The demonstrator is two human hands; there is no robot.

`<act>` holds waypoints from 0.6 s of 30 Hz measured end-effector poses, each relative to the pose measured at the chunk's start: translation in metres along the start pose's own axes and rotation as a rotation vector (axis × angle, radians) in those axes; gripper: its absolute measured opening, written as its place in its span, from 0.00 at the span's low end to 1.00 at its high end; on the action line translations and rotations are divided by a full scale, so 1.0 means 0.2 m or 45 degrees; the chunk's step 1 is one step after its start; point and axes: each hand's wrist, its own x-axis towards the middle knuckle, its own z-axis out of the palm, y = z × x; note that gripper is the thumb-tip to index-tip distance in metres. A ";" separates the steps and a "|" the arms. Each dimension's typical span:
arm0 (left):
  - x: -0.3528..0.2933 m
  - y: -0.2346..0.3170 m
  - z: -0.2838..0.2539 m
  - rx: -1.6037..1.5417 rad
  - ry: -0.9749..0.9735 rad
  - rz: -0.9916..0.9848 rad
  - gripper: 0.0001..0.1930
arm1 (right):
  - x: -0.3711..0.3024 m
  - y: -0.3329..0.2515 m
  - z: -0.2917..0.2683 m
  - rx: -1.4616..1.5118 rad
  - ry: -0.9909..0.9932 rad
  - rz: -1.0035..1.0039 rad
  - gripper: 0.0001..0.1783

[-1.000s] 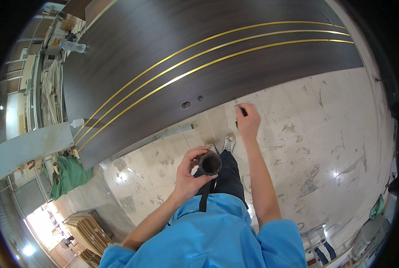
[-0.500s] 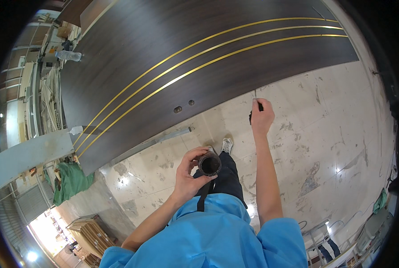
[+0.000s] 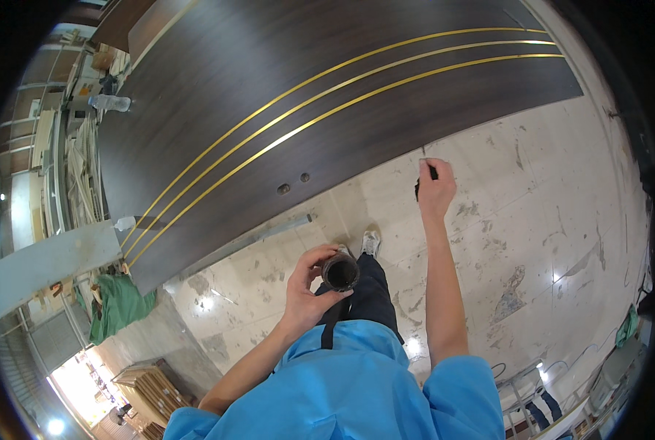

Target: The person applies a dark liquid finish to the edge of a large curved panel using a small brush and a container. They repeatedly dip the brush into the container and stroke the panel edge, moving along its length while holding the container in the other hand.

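My left hand point(image 3: 307, 290) wraps round a dark, open-topped container point(image 3: 340, 272), a cup or jar with a rough, stained rim, held in front of my body. Its inside looks dark, and I cannot make out what it contains. My right hand point(image 3: 437, 187) is stretched forward, its fingers pinched on a small black tool point(image 3: 417, 191) with a thin tip pointing at the panel's near edge. Most of that tool is hidden by the fingers. The dark brown panel point(image 3: 357, 125) has three curved-looking gold strips point(image 3: 298, 122) and two holes point(image 3: 284, 188) by its near edge.
A metal bar point(image 3: 269, 232) lies beneath the panel's near edge, above the scuffed floor point(image 3: 532, 191). A clear plastic bottle point(image 3: 111, 103) lies at the panel's left end. Green cloth point(image 3: 120, 304) hangs at the left, and stacked frames point(image 3: 150, 389) stand at the lower left.
My right hand has shifted slightly to the right along the panel's edge with the black tool. The left hand keeps its grip on the container. The view has tilted a little.
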 end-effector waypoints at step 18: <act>0.04 0.01 0.07 0.007 -0.003 0.018 0.37 | 0.06 0.10 -0.07 0.047 -0.311 -0.081 0.06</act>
